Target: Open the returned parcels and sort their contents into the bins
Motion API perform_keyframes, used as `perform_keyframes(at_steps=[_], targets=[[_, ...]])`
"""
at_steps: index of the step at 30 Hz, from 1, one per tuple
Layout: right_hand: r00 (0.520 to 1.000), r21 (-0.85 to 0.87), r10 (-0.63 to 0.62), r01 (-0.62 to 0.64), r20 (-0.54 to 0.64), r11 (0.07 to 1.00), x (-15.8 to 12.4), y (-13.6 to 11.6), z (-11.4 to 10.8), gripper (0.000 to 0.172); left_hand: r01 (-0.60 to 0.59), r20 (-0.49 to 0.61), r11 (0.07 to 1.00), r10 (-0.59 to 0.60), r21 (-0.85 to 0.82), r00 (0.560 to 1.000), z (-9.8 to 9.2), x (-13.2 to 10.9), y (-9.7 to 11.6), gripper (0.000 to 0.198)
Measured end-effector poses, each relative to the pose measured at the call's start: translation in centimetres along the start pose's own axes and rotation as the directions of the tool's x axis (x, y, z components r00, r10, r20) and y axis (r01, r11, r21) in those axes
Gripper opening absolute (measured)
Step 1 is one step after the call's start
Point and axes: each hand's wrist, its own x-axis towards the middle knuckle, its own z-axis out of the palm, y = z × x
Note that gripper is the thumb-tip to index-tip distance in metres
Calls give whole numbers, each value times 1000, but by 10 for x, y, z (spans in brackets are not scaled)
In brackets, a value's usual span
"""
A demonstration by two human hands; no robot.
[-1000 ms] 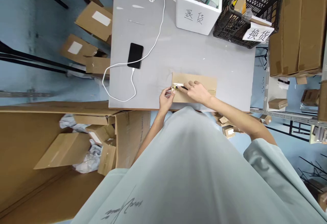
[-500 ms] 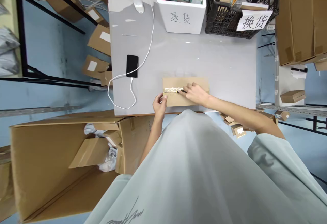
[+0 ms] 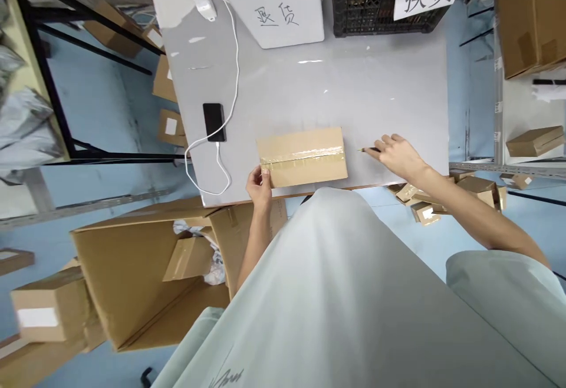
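A flat brown cardboard box (image 3: 305,173) lies near the front edge of the grey table (image 3: 292,93), slightly turned, with a strip of shiny clear tape along its middle seam. My left hand (image 3: 260,184) grips its left front corner, thumb on top and fingers at the side. To the right of the box, apart from it, my right hand (image 3: 398,155) is closed round a small dark utility knife (image 3: 368,151), whose thin tip points left toward the box. Most of the knife is hidden by the fingers.
A white foam box (image 3: 283,19) and a black plastic crate (image 3: 365,5) with paper sign stand at the back. A phone (image 3: 214,121) with white cable lies on the left. Below left stands a large open carton (image 3: 132,282); shelves flank the table.
My right hand has moved right, taking the knife off the box's taped seam. My left hand still holds the box's left corner. The whole view has shifted and tilted a little.
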Motion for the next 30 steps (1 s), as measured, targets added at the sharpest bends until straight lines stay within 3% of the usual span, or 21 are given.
perform_keyframes(at_steps=[3, 5, 7, 10, 12, 15, 19, 22, 26, 30], targets=[[985, 157, 174, -169, -12, 973, -26, 14, 29, 58, -106, -12, 979, 110, 175, 994, -5, -7, 11, 65], [948, 375, 314, -272, -53, 886, -36, 11, 50, 60, -237, 33, 923, 238, 302, 971, -5, -11, 23, 69], [886, 645, 456, -302, -81, 702, -38, -4, 72, 63, -369, 153, 854, 336, 367, 929, 1, -12, 36, 73], [793, 936, 609, -205, -12, 285, -24, -38, 100, 63, -502, 358, 776, 376, 382, 854, 23, -5, 58, 87], [749, 988, 659, -141, 65, 63, -11, -61, 115, 62, -565, 483, 729, 362, 387, 797, 41, 4, 73, 97], [725, 993, 681, -43, 108, -112, 6, -87, 128, 64, -659, 645, 643, 320, 390, 694, 66, 20, 95, 107], [703, 977, 692, -19, 163, -212, 16, -104, 136, 64, -780, 796, 509, 265, 364, 545, 86, 43, 119, 104], [690, 970, 700, -14, 184, -241, 17, -108, 137, 65, -833, 853, 428, 221, 351, 473, 90, 57, 131, 92], [693, 969, 701, 12, 171, -248, 15, -110, 135, 63, -878, 894, 354, 192, 323, 406, 90, 58, 139, 81], [683, 970, 708, 0, 178, -244, 14, -114, 134, 62, -893, 899, 321, 201, 316, 390, 90, 42, 134, 81]])
